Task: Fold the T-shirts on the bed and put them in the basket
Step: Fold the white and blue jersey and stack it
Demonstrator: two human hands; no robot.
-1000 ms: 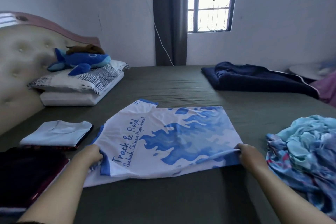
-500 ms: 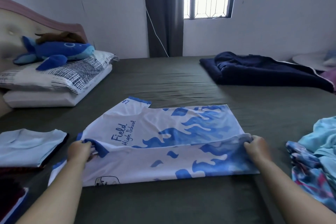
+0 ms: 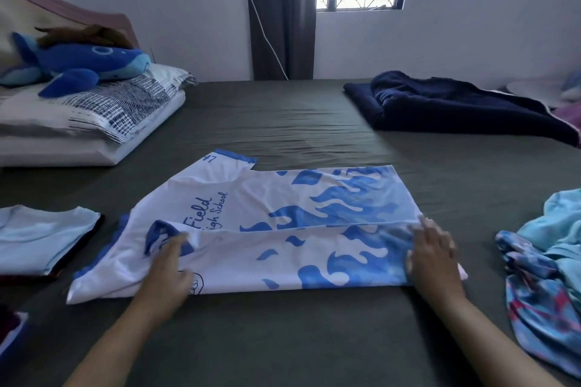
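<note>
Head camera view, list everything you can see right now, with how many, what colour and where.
T-shirt: one, white with blue flames, bed centre, near side folded over.
Folded shirts: a stack, pale blue on top, left.
Unfolded clothes: a pile, light blue and patterned, right.
Blanket: one, navy, far right.
Pillows: two stacked, far left.
Plush whale: one, blue, on pillows.
Bed: one, olive sheet.
Left hand, right hand: flat on T-shirt.

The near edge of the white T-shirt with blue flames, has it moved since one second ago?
Yes. The near edge of the white T-shirt with blue flames was folded away, toward the dark curtain.
</note>
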